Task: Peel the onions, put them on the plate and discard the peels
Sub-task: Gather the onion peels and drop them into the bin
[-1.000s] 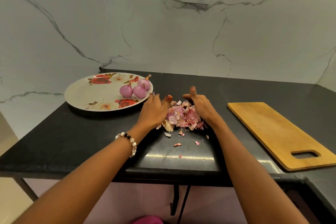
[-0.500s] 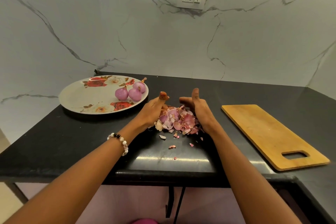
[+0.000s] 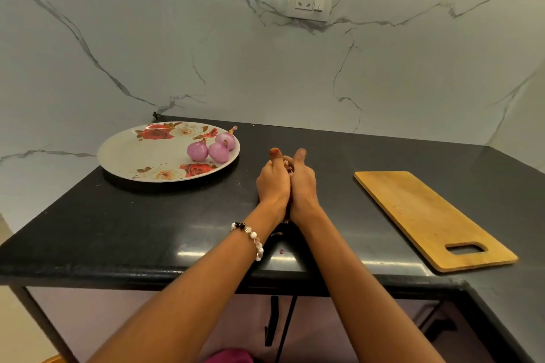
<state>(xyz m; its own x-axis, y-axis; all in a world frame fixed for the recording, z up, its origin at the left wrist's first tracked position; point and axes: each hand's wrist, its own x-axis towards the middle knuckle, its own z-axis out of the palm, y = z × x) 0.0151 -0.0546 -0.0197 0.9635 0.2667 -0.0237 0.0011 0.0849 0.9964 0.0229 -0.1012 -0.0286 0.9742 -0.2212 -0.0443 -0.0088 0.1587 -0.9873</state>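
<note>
Purple onions (image 3: pixel 216 147), three, on one plate (image 3: pixel 141 156); two hands (image 3: pixel 287 183) cup peels (image 3: pixel 288 167).

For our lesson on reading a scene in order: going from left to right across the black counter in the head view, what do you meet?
Round floral plate → three peeled purple onions on its right side → left hand and right hand pressed together round pink onion peels → rectangular wooden cutting board.

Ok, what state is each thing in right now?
onions: three, peeled, on the plate.
plate: flat on the counter.
peels: mostly hidden, pressed between both hands.
left hand: cupped round peels.
right hand: cupped round peels.
cutting board: bare, untouched.
</note>
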